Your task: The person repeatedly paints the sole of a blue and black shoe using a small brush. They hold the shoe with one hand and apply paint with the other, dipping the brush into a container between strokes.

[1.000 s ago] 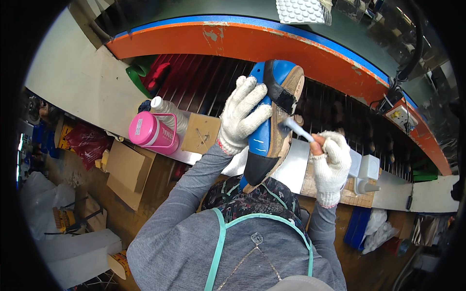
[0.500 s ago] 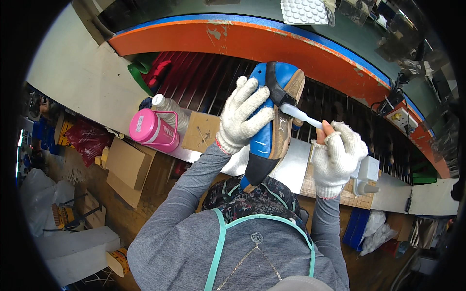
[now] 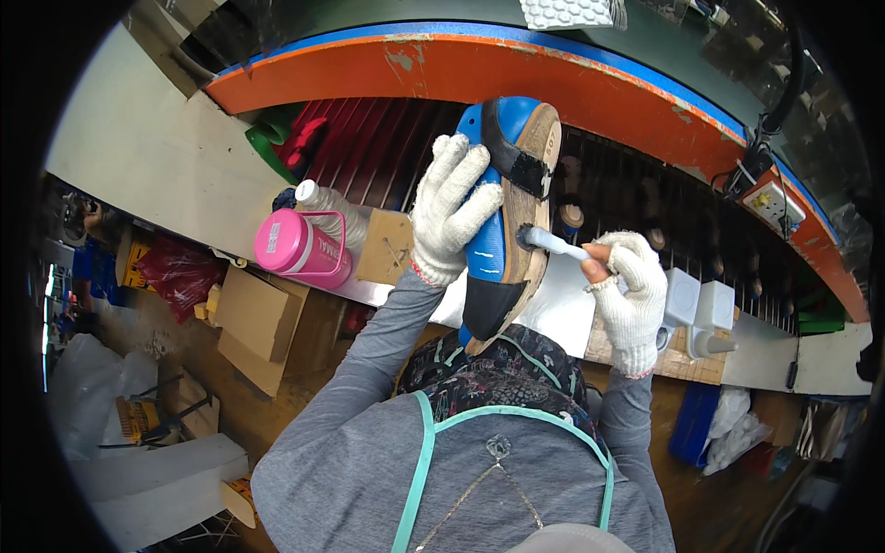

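Now the left hand [image 3: 452, 207] grips a blue shoe [image 3: 493, 230] (sole outward) while the right hand's [image 3: 631, 286] fingers [image 3: 604, 267] pinch a brush [image 3: 553, 242] touching it.

My left hand [image 3: 454, 208] wraps the shoe [image 3: 505, 221] from its left side, sole turned right; my right hand [image 3: 631, 286] sits right of it, its brush [image 3: 551, 241] touching the sole's middle. A jug [image 3: 300, 247] lies left on the bench, a bottle [image 3: 324, 205] just behind it, cardboard boxes [image 3: 258, 318] below
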`<action>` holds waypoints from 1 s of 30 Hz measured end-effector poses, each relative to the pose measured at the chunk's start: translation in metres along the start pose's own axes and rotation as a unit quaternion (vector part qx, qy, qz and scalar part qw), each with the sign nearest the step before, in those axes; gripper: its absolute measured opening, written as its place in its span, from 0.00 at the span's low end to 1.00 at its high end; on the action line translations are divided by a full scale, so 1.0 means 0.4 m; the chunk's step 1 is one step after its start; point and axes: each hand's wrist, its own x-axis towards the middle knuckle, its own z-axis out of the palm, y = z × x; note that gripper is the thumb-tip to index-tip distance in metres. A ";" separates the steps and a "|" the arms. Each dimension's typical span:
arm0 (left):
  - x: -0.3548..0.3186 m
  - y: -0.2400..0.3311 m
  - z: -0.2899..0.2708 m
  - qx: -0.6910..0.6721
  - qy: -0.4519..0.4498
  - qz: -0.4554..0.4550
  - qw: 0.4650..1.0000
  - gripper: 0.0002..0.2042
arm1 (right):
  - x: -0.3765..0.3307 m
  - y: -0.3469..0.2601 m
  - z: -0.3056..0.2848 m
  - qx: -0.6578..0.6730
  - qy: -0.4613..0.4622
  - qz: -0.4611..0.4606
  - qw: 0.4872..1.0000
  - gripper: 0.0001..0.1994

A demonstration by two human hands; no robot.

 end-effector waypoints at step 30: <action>-0.178 0.050 0.077 0.092 0.006 -0.196 0.976 0.22 | -0.181 -0.023 0.081 0.223 -0.027 0.289 0.931 0.12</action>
